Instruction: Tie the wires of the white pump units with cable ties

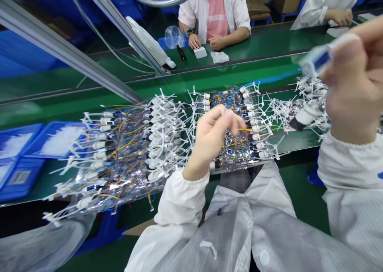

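Note:
My right hand (348, 78), raised at the right and blurred, is closed on a white part with a blue label (317, 60). From this part a blue wire (275, 79) runs left toward my left hand (211, 134). The fingers of that hand are pinched together where the wire comes down; their tips are partly hidden. Beneath the left hand lies a bundle of wired white parts (239, 152) in clear plastic, with cable ties sticking out. Below my right hand is a white cylinder with a dark end (305, 115); whether it hangs or rests is unclear.
Another wired bundle (134, 144) covers the bench to the left. Blue trays (22, 184) hold white strips. A metal post (119, 22) slants across the upper left. Across the green bench (263, 44), a person (215, 20) handles a small white box; another person's hands show at upper right.

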The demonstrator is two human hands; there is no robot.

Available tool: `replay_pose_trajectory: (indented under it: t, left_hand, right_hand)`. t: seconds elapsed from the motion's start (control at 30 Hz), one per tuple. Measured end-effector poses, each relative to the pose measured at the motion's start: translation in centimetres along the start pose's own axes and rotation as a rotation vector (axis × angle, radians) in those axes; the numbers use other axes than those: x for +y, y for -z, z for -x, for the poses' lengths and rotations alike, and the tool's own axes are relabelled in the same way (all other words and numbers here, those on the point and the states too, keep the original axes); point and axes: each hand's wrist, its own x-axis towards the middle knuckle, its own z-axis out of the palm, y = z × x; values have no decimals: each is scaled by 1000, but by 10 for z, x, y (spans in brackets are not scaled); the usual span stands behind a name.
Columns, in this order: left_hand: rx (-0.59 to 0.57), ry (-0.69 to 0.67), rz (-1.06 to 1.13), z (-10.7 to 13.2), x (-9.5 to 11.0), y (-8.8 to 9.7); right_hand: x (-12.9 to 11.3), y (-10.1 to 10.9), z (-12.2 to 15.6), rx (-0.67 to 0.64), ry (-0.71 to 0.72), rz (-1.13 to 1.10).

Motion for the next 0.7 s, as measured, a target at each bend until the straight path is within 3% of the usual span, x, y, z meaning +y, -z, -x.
replay_pose_trajectory:
  t: [0.03,0.1,0.17,0.3,0.4,0.53,0.6,0.7]
  left_hand:
    - [75,22,50,-7,-2,7]
    - [225,31,87,-26,-11,21]
    - [328,18,71,-51,-26,37]
    - [355,107,-11,-95,-83,62]
    - [354,269,-25,-106,-131,66]
    - [221,405,-231,-97,-175,62]
    - [167,368,-365,-92,-188,61]
    - [230,298,-401,-93,-197,62]
  right_hand:
    - [11,-7,-18,121,137,45]
    - [42,-25,-51,-14,191,107]
    - [83,-44,-75,-155,105,172]
    - [169,-74,-93,-299,-39,254]
    - [216,-83,-92,-405,-85,370]
    - [247,-80,-87,-533,-83,538]
    - [253,-80,-87,-578,-63,560]
    - [255,-85,-87,-614,-30,607]
